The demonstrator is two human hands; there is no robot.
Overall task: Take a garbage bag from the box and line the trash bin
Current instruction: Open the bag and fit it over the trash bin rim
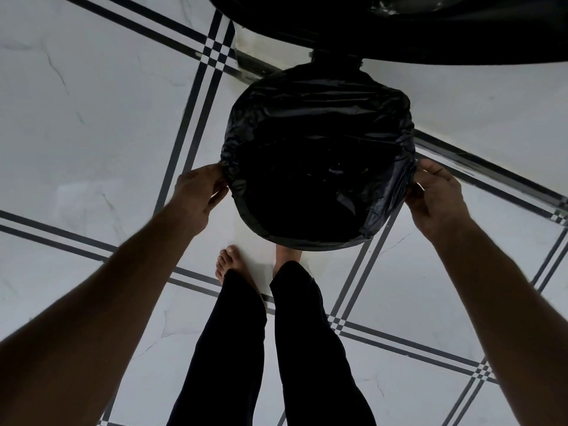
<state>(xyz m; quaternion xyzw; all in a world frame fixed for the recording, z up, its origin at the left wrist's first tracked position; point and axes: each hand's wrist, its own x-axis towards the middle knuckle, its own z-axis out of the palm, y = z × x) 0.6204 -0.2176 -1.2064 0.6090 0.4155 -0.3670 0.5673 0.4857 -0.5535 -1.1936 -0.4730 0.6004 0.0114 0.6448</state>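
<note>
Trash bin (299,238) on tiled floor (92,118), dead ahead of bare feet, mouth upward. Garbage bag (319,118) draped over rim. Left hand (196,195) and right hand (436,195) pinching bag hem at opposite sides, equally near. Near rim arc apparently least covered.

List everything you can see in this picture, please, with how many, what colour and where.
Trash bin: one, black, on the floor at centre.
Garbage bag: one, glossy black, inside the bin and folded over its rim.
Table: one, dark and round, at the top edge.
Floor: white marble-look tiles with dark stripes, all around.
Left hand: one, grips the bag's edge at the bin's left side.
Right hand: one, grips the bag's edge at the right side.
Legs: two, black trousers, bottom centre.
Feet: two, bare, by the bin.
</note>
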